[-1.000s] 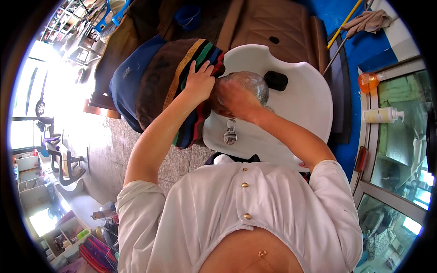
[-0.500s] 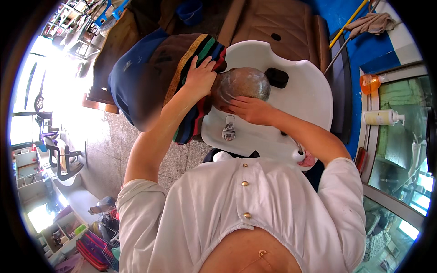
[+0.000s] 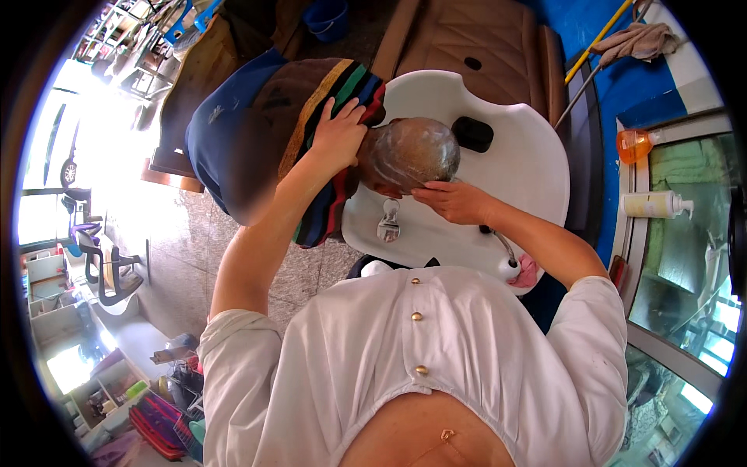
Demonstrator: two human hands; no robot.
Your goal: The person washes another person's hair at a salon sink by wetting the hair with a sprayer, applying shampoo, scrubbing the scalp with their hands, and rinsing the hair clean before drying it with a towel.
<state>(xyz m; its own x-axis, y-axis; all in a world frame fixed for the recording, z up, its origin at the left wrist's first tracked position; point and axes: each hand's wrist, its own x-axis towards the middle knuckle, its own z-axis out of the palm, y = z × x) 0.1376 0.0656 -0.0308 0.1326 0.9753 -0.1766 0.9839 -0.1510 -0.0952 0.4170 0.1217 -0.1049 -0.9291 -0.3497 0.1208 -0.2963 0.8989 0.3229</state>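
Observation:
A person bends forward over a white wash basin (image 3: 535, 175), their close-cropped, wet head (image 3: 416, 156) above the bowl with whitish lather on it. A striped towel or cloth (image 3: 317, 208) lies around the person's neck and shoulders. Spread across that cloth near the nape is my left hand (image 3: 336, 136), fingers apart. My right hand (image 3: 457, 202) reaches in from the right, its outstretched fingertips at the near edge of the head. Nothing shows in either hand. A chrome mixer tap (image 3: 388, 227) stands on the basin rim just nearer than the head.
A black oblong piece (image 3: 472, 134) sits inside the basin beyond the head. At the near right rim are a white shower head (image 3: 509, 269) and a pink cloth (image 3: 526, 272). Bottles (image 3: 652, 205) line the right window ledge. A brown padded seat (image 3: 475, 54) stands behind the basin.
My right hand has slid off the lathered scalp toward me and a little right, to the head's near edge. My left hand has stayed on the cloth.

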